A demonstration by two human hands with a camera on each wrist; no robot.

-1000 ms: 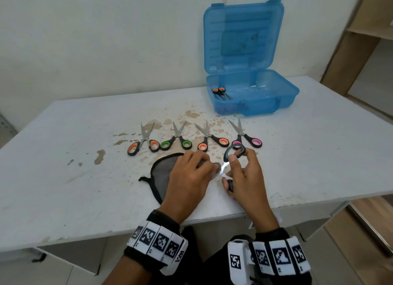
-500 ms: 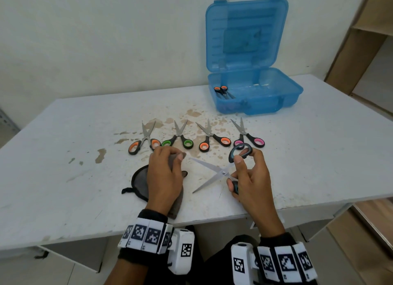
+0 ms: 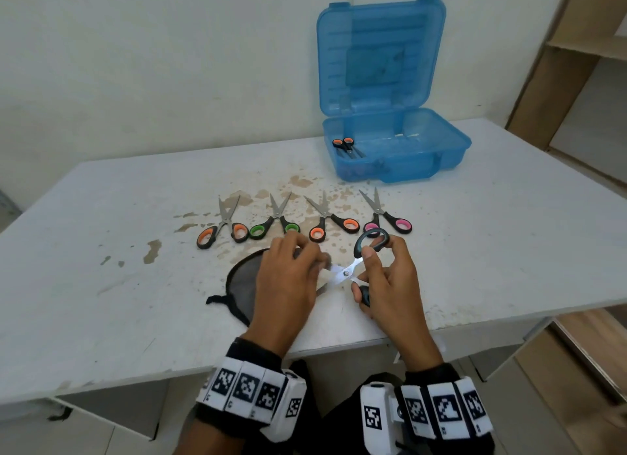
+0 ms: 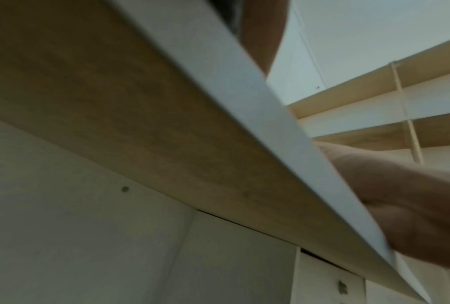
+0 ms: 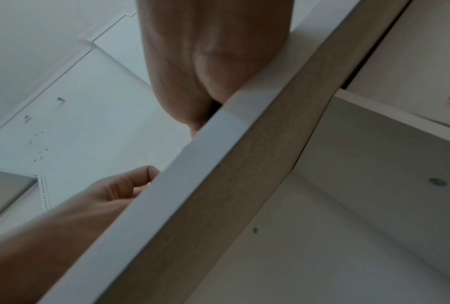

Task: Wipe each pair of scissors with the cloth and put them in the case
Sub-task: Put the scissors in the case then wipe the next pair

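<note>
Black scissors (image 3: 353,268) splayed open, grey cloth (image 3: 242,283) beside; blue case (image 3: 441,149) open

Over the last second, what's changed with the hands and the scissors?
The left hand, pressing the cloth, slid left off the blades, then returned onto them. The right hand kept gripping the open grey-handled scissors. The four scissors in the row and the pair in the case stayed put.

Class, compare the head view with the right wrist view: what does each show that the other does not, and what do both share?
Head view only: the tabletop, blue case, four scissors in a row, the open scissors gripped by the right hand, and the cloth under the left hand. Right wrist view only: the table's underside and cabinet beneath. Both: both hands and the table edge.
</note>
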